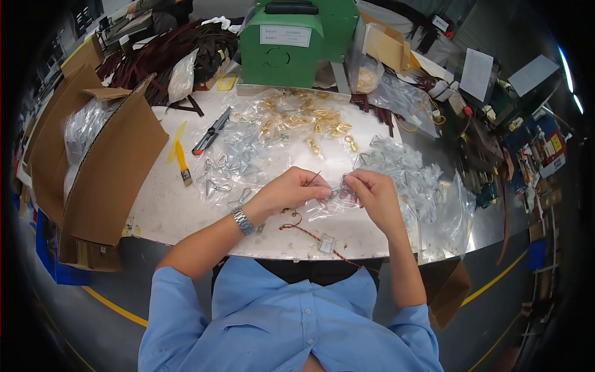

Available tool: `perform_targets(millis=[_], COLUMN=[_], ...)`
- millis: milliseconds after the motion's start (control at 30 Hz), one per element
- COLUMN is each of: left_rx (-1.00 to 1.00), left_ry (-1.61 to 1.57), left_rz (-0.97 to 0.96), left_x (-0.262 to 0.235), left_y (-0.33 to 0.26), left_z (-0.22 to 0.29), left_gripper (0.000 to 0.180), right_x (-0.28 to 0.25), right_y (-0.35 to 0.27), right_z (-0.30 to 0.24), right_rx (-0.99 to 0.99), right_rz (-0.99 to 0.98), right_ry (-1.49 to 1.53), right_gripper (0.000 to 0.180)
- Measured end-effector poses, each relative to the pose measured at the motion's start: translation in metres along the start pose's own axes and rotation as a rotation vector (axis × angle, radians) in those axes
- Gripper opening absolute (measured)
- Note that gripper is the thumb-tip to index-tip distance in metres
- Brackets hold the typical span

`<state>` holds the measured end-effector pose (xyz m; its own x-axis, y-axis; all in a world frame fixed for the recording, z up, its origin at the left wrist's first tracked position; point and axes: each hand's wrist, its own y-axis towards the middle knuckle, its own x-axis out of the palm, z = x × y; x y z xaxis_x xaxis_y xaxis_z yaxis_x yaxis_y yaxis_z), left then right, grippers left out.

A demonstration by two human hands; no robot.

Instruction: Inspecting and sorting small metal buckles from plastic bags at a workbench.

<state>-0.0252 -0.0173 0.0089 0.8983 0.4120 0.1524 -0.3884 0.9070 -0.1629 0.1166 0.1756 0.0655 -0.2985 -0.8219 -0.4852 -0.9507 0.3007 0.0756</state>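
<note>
In front of me, over the near middle of the table, both hands are closed in a pinch on a small silver metal fitting (336,193) with clear plastic wrap about it. My left hand (290,191), below which a metal watch sits on the wrist, grips its left side. A thin dark pointed piece (315,177) sticks up from those fingers; its kind is not clear. On the right side, my right hand (377,194) pinches the fitting between thumb and fingers. Wrapped silver fittings (396,162) lie beside the right hand, and silver triangular rings (217,187) lie left of the left hand.
Gold clasps (317,116) in clear bags lie before a green machine (282,49). To the left are a box cutter (212,131), a yellow-handled brush (183,164) and an opened cardboard box (114,167). A braided cord (304,229) with a small tag runs along the table's near edge.
</note>
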Motion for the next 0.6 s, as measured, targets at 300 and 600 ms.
perform_targets(millis=[300,600], left_rx=[-0.015,0.041], left_ry=[-0.187,-0.165], left_rz=[-0.146,-0.006], left_x=[0.005,0.009], left_y=[-0.006,-0.007], left_z=[-0.011,-0.006], left_gripper=[0.026,0.021], right_x=[0.004,0.048], right_y=[0.006,-0.016], right_z=[-0.022,0.022], right_rx=[-0.191,0.120], right_rz=[0.065,0.107], right_ry=[-0.298,0.658], right_gripper=[0.021,0.031])
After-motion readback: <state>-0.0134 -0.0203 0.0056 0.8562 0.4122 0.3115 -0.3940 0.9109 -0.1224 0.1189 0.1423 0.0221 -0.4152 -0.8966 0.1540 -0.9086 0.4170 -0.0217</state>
